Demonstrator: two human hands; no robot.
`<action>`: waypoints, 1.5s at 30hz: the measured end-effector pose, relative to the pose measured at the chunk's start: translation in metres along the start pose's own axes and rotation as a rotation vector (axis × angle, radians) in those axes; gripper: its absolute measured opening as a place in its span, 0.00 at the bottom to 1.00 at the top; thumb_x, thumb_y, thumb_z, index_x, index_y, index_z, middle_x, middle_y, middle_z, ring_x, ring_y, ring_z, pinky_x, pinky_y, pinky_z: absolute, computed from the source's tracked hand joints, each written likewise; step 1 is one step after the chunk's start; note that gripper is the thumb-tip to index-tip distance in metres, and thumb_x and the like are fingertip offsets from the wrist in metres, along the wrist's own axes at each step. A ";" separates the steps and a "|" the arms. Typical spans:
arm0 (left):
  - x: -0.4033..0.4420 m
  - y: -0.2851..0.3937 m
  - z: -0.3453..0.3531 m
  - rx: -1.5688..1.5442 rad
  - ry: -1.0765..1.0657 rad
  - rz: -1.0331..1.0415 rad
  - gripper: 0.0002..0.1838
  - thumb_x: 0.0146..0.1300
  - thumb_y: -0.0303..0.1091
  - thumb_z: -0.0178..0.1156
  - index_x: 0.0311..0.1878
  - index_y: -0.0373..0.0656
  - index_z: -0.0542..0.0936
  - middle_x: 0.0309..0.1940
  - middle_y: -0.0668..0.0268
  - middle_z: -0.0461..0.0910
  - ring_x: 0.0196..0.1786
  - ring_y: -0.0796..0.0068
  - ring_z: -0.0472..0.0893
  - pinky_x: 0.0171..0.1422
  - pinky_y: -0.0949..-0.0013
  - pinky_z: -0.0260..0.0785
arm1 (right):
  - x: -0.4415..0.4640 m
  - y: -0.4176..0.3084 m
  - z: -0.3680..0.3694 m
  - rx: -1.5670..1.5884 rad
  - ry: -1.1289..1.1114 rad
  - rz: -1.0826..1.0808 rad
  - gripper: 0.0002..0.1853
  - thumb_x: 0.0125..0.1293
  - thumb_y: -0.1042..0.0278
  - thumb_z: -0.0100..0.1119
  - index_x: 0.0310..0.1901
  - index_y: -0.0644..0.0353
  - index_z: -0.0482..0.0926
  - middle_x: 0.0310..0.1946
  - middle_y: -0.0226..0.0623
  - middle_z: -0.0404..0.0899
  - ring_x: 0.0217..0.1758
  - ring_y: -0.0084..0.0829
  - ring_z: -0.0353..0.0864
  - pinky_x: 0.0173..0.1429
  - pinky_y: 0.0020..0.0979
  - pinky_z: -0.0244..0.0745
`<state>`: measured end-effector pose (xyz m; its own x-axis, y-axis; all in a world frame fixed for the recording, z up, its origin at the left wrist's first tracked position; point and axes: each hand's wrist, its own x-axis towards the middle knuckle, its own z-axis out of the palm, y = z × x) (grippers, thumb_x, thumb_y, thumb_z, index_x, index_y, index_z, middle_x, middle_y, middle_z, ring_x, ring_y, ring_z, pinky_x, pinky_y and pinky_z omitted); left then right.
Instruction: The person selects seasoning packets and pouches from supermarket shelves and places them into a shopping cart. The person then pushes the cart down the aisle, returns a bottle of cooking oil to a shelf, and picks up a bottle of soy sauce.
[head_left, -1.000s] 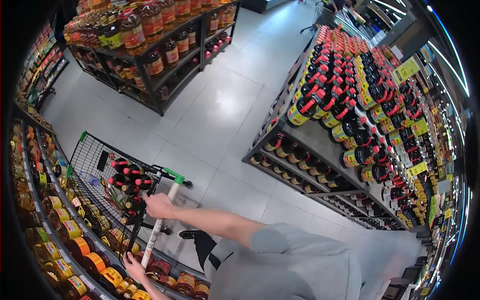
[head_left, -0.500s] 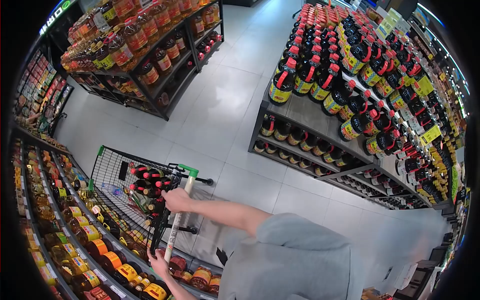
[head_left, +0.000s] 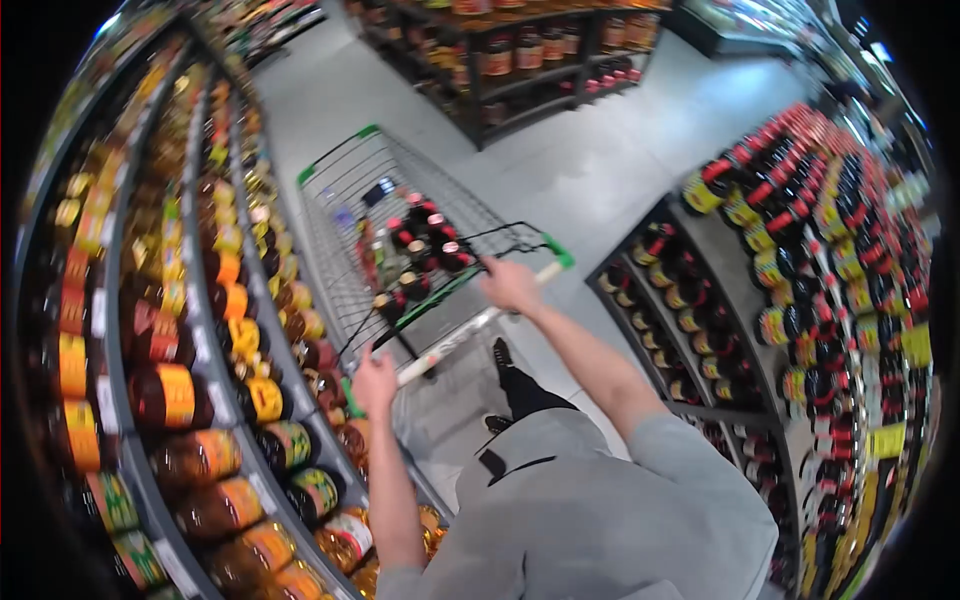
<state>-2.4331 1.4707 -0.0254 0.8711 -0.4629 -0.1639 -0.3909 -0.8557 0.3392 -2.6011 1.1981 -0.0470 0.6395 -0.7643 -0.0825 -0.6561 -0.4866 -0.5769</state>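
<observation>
Ahead of my body stands a wire shopping cart (head_left: 330, 215) with green corner pieces. Its pale handle (head_left: 450, 345) runs slantwise across my front. My left hand (head_left: 375, 382) is closed on the handle near its left end. Farther right, my right hand (head_left: 512, 287) is wrapped around the same handle. In the basket lie several dark bottles (head_left: 425, 230) with red caps, close to the handle side. Deeper in the cart is a small bluish item, too blurred to name.
Curved shelves of oil bottles (head_left: 165, 395) run close along my left. On the right stands a display stand (head_left: 740, 290) stacked with dark red-capped bottles. Another bottle rack (head_left: 530, 75) is beyond the cart. Tiled floor (head_left: 590, 150) lies between the racks.
My view has turned left, so the cart and both hands appear farther right and now point more straight ahead. The left shelves fill more of the view. Both hands remain on the handle.
</observation>
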 end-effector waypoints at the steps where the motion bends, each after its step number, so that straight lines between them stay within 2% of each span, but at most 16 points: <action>1: -0.010 0.002 0.000 -0.034 -0.008 -0.025 0.28 0.63 0.54 0.54 0.66 0.57 0.74 0.36 0.61 0.86 0.42 0.56 0.85 0.48 0.53 0.75 | -0.010 -0.002 -0.011 -0.042 -0.034 0.008 0.23 0.62 0.53 0.54 0.58 0.50 0.77 0.39 0.52 0.84 0.43 0.52 0.84 0.49 0.50 0.78; 9: -0.087 0.015 0.008 -0.174 0.085 0.008 0.25 0.62 0.48 0.58 0.60 0.49 0.78 0.31 0.63 0.86 0.37 0.59 0.85 0.45 0.57 0.74 | -0.073 0.022 -0.032 -0.090 -0.042 0.034 0.23 0.62 0.53 0.55 0.57 0.52 0.77 0.35 0.53 0.84 0.41 0.54 0.83 0.47 0.50 0.78; 18: -0.153 0.033 0.026 -0.200 0.104 -0.047 0.22 0.61 0.47 0.60 0.58 0.51 0.80 0.29 0.67 0.84 0.35 0.62 0.84 0.42 0.58 0.74 | -0.122 0.067 -0.050 -0.026 -0.067 -0.010 0.23 0.63 0.53 0.56 0.58 0.52 0.77 0.40 0.51 0.83 0.41 0.54 0.83 0.45 0.49 0.78; 21: -0.172 0.040 0.031 -0.194 0.135 -0.080 0.21 0.60 0.46 0.62 0.56 0.51 0.82 0.27 0.68 0.83 0.31 0.65 0.84 0.38 0.60 0.74 | -0.135 0.078 -0.057 -0.021 -0.098 0.003 0.24 0.63 0.55 0.57 0.58 0.57 0.76 0.42 0.51 0.81 0.42 0.54 0.82 0.44 0.49 0.77; 24: -0.187 0.048 0.035 -0.187 0.132 -0.111 0.22 0.59 0.45 0.63 0.56 0.51 0.82 0.26 0.69 0.83 0.29 0.68 0.83 0.35 0.62 0.74 | -0.146 0.089 -0.064 -0.052 -0.065 -0.128 0.24 0.62 0.58 0.59 0.57 0.64 0.76 0.41 0.51 0.78 0.42 0.53 0.81 0.44 0.49 0.76; 25: -0.193 0.053 0.034 -0.185 0.136 -0.114 0.21 0.58 0.44 0.64 0.56 0.50 0.82 0.24 0.69 0.82 0.28 0.69 0.82 0.35 0.63 0.74 | -0.148 0.095 -0.063 -0.018 0.007 -0.205 0.21 0.61 0.61 0.60 0.51 0.68 0.78 0.38 0.49 0.76 0.40 0.52 0.79 0.43 0.48 0.75; 29: -0.211 0.061 0.040 -0.192 0.176 -0.149 0.19 0.59 0.42 0.65 0.53 0.47 0.83 0.23 0.68 0.81 0.26 0.69 0.81 0.33 0.64 0.72 | -0.131 0.099 -0.085 -0.076 -0.124 -0.321 0.17 0.59 0.59 0.64 0.38 0.67 0.80 0.34 0.47 0.74 0.38 0.48 0.77 0.41 0.46 0.74; 32: -0.224 0.059 0.051 -0.198 0.239 -0.179 0.18 0.60 0.40 0.65 0.52 0.46 0.83 0.23 0.67 0.81 0.26 0.68 0.81 0.33 0.64 0.72 | -0.081 0.093 -0.082 0.034 -0.216 -0.362 0.17 0.59 0.58 0.65 0.37 0.66 0.80 0.37 0.49 0.76 0.43 0.49 0.78 0.45 0.46 0.75; 34: -0.231 0.059 0.056 -0.219 0.247 -0.220 0.17 0.60 0.40 0.64 0.52 0.45 0.83 0.23 0.66 0.82 0.26 0.67 0.81 0.34 0.64 0.72 | -0.038 0.100 -0.050 0.084 -0.320 -0.307 0.19 0.59 0.55 0.65 0.40 0.65 0.79 0.42 0.52 0.77 0.48 0.52 0.78 0.51 0.46 0.75; 36: -0.237 0.064 0.058 -0.194 0.242 -0.250 0.17 0.60 0.40 0.64 0.51 0.45 0.83 0.23 0.66 0.82 0.27 0.67 0.81 0.34 0.64 0.72 | 0.002 0.119 -0.002 0.060 -0.359 -0.194 0.26 0.54 0.53 0.67 0.48 0.66 0.79 0.39 0.50 0.80 0.45 0.53 0.81 0.49 0.45 0.77; 38: -0.246 0.065 0.064 -0.207 0.222 -0.288 0.17 0.60 0.40 0.64 0.50 0.44 0.83 0.23 0.66 0.82 0.27 0.67 0.81 0.34 0.64 0.72 | 0.035 0.186 0.096 0.131 -0.468 -0.022 0.33 0.49 0.50 0.70 0.52 0.67 0.77 0.42 0.53 0.83 0.48 0.53 0.82 0.54 0.44 0.77; 40: -0.248 0.070 0.060 -0.191 0.211 -0.321 0.16 0.60 0.40 0.64 0.49 0.45 0.84 0.23 0.66 0.82 0.27 0.67 0.82 0.34 0.64 0.72 | 0.042 0.208 0.124 0.020 -0.606 0.130 0.40 0.46 0.44 0.72 0.53 0.69 0.74 0.51 0.58 0.77 0.59 0.53 0.76 0.62 0.45 0.74; 41: -0.250 0.071 0.061 -0.179 0.199 -0.356 0.16 0.60 0.40 0.64 0.49 0.45 0.84 0.23 0.66 0.82 0.27 0.67 0.82 0.34 0.64 0.72 | 0.041 0.238 0.165 -0.024 -0.607 0.148 0.46 0.43 0.40 0.73 0.56 0.71 0.72 0.53 0.58 0.77 0.61 0.53 0.75 0.64 0.44 0.73; 42: -0.253 0.072 0.062 -0.167 0.185 -0.391 0.16 0.60 0.40 0.64 0.49 0.45 0.84 0.23 0.66 0.82 0.27 0.67 0.82 0.34 0.64 0.72 | 0.035 0.234 0.165 -0.076 -0.593 0.235 0.49 0.42 0.40 0.74 0.57 0.74 0.70 0.55 0.59 0.76 0.60 0.53 0.75 0.65 0.44 0.72; 43: -0.255 0.073 0.062 -0.155 0.180 -0.398 0.16 0.60 0.40 0.63 0.49 0.46 0.84 0.23 0.67 0.82 0.27 0.67 0.82 0.35 0.65 0.72 | 0.028 0.235 0.161 -0.019 -0.630 0.226 0.49 0.41 0.40 0.75 0.56 0.74 0.71 0.56 0.60 0.75 0.60 0.53 0.75 0.65 0.43 0.72; 45: -0.257 0.079 0.062 -0.149 0.175 -0.420 0.17 0.59 0.40 0.64 0.50 0.46 0.83 0.23 0.67 0.82 0.27 0.68 0.82 0.34 0.65 0.72 | 0.014 0.252 0.183 0.055 -0.488 0.226 0.46 0.40 0.41 0.77 0.53 0.73 0.75 0.49 0.59 0.80 0.55 0.52 0.80 0.61 0.42 0.74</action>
<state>-2.7068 1.5077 -0.0138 0.9865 -0.0276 -0.1612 0.0413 -0.9119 0.4084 -2.6846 1.1423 -0.3424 0.6049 -0.5559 -0.5702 -0.7857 -0.2998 -0.5412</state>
